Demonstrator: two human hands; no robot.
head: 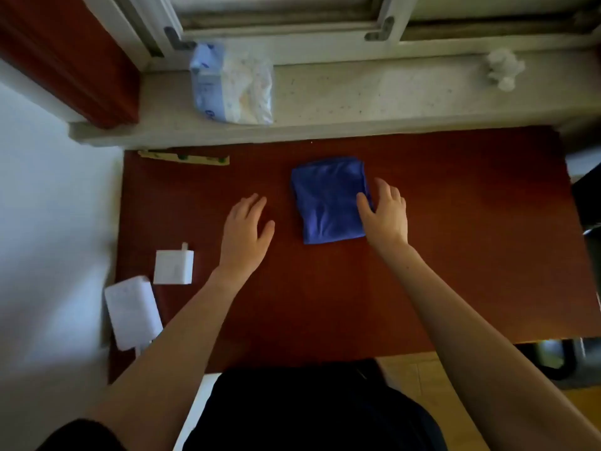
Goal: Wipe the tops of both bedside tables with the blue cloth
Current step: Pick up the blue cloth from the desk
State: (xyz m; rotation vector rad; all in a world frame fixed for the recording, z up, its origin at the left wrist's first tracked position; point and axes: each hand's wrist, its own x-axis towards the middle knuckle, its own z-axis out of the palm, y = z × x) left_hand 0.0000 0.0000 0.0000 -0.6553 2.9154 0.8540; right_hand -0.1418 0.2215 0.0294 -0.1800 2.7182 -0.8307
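Note:
A folded blue cloth (328,200) lies flat on the dark red-brown top of a bedside table (455,239), a little behind its middle. My right hand (385,213) rests at the cloth's right edge, thumb on the cloth and fingers spread beside it, without lifting it. My left hand (245,236) hovers open to the left of the cloth, palm down over bare wood, a short gap away from it.
A white charger block (174,266) and a white power adapter (131,312) sit at the table's left edge. A tissue pack (231,83) and a crumpled tissue (502,68) lie on the window sill behind. A thin strip (185,157) lies at the back left.

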